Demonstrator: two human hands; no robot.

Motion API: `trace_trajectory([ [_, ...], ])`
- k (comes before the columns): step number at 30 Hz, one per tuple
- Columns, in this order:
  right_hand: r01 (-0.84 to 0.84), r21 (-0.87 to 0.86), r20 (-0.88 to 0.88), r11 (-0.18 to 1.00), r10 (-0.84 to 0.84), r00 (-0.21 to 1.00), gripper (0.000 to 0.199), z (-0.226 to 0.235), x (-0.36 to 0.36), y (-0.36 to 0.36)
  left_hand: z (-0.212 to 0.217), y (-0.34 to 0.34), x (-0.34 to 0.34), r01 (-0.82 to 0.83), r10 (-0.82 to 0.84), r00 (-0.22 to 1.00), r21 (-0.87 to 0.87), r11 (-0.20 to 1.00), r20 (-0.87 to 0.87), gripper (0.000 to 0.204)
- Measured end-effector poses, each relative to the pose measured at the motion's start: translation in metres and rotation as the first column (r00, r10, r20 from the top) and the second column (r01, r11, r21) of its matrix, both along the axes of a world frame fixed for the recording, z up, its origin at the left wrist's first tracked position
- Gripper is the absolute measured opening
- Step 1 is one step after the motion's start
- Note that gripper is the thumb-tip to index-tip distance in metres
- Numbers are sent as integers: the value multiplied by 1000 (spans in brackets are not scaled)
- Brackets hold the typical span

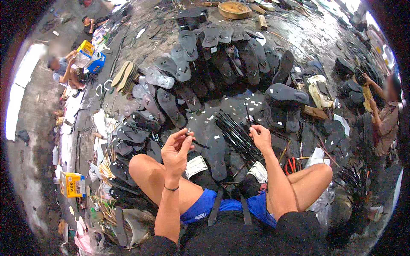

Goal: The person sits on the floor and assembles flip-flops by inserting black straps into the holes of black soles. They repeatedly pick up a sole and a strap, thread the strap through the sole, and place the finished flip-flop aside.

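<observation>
Straps [237, 134]: black bundle on floor between knees, beside sole [217, 155]. Left hand [177, 149] pinching thin strap piece, fingers curled. Right hand [260, 136] closed on strap from bundle. Soles [222, 55] heaped beyond.

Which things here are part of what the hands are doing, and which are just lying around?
In hand:
left hand
right hand
black straps
black sandal sole

Lying about:
yellow carton
red-handled pliers
wooden bowl
</observation>
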State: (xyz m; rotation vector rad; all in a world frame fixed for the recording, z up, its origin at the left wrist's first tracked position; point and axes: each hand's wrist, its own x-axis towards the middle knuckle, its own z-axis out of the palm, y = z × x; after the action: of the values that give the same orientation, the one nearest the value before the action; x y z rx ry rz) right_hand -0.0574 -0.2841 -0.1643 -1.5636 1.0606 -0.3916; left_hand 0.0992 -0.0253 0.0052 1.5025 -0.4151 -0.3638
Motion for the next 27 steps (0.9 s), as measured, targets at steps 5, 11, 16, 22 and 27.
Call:
trace_trajectory([
  [5,-376,266,500,888,207,841,25,104,5,63,17,-16,8,40,-42,992,-22,999,-118,30],
  [11,-390,695,470,604,30,882,17,155,-28,117,27,-24,3,11,-46,957,-123,992,-286,35],
  [16,-416,714,397,564,163,903,20,167,-42,119,26,-16,0,58,-91,952,-119,991,-293,34],
  [22,-459,203,452,865,333,827,23,159,-17,133,41,-21,-27,102,-84,969,67,993,-232,34],
  [27,-452,128,506,883,334,795,25,141,-18,141,33,-14,-26,67,-69,996,-41,997,-61,27],
])
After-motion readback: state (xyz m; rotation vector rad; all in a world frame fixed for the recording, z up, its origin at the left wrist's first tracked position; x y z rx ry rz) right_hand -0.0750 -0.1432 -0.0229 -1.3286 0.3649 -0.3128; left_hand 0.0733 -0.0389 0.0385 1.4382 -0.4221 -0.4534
